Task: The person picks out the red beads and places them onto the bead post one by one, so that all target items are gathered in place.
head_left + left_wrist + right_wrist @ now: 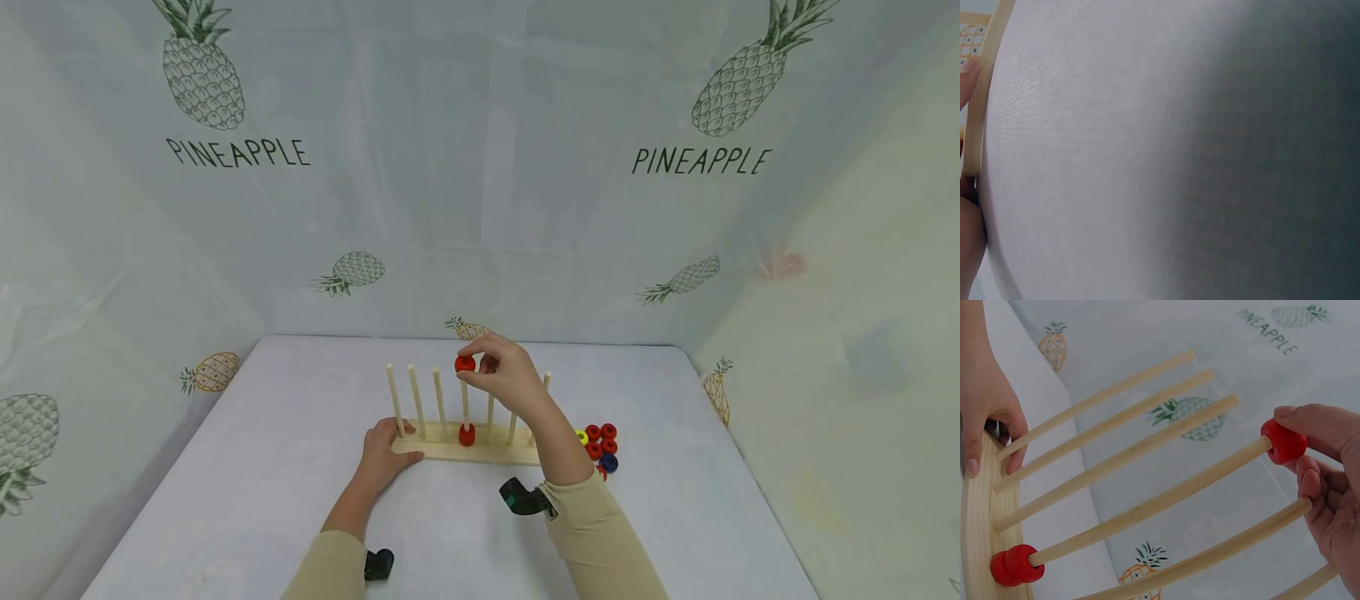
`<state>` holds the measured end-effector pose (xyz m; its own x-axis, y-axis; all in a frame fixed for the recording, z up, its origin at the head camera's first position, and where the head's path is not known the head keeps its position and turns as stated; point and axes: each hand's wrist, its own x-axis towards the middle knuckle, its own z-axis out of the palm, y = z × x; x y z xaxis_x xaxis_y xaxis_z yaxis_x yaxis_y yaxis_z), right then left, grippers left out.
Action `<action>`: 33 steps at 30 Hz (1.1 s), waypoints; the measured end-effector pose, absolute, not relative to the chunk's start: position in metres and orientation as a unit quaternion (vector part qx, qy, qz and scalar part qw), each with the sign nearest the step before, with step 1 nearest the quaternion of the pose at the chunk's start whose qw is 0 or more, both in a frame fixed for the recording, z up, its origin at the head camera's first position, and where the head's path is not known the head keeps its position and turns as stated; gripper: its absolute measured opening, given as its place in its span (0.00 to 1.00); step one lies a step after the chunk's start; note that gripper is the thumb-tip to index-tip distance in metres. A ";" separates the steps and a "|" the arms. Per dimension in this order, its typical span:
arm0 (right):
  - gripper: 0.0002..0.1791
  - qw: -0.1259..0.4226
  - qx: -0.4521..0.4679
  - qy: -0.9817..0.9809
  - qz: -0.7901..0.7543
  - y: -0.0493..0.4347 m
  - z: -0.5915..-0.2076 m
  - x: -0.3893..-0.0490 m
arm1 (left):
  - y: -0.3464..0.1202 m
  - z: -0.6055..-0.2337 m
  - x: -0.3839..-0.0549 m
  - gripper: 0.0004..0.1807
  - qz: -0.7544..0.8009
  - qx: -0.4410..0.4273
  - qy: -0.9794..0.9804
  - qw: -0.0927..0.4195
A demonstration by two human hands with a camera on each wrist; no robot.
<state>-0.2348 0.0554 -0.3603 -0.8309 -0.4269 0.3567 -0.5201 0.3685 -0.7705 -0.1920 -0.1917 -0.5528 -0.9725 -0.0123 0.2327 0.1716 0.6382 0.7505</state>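
Note:
A wooden peg rack (480, 453) with a row of upright pegs stands on the table. My left hand (378, 457) grips the left end of its base, thumb on the near side and fingers behind. Between thumb and fingertips, my right hand (513, 382) pinches a red bead (1285, 441) at the top of the middle peg (1147, 511); the peg's tip meets the bead's hole. Two red beads (1017, 565) sit at the foot of that same peg. In the left wrist view only part of the left hand (969, 240) and the base edge (985, 94) show.
Right of the rack lies a cluster of loose beads: several red beads (609, 431), a yellow bead (582, 437) and a dark blue bead (608, 462). My right forearm partly covers them and the rack's right end. A pineapple-print curtain (480, 192) hangs behind the table.

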 end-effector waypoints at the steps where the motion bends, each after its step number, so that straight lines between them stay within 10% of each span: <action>1: 0.13 0.049 0.288 -0.826 0.482 0.055 -0.360 -0.235 | -0.192 -0.553 -0.192 0.23 -0.424 -0.044 -0.898 0.108; 33: 0.12 0.028 0.310 -0.848 0.429 0.055 -0.359 -0.237 | -0.193 -0.557 -0.194 0.22 -0.427 -0.037 -0.898 0.104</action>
<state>-0.2369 0.0550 -0.3592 -0.8064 -0.5014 0.3136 -0.5495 0.4392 -0.7107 -0.1939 -0.1925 -0.5566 -0.9757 -0.0215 0.2180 0.1554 0.6334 0.7581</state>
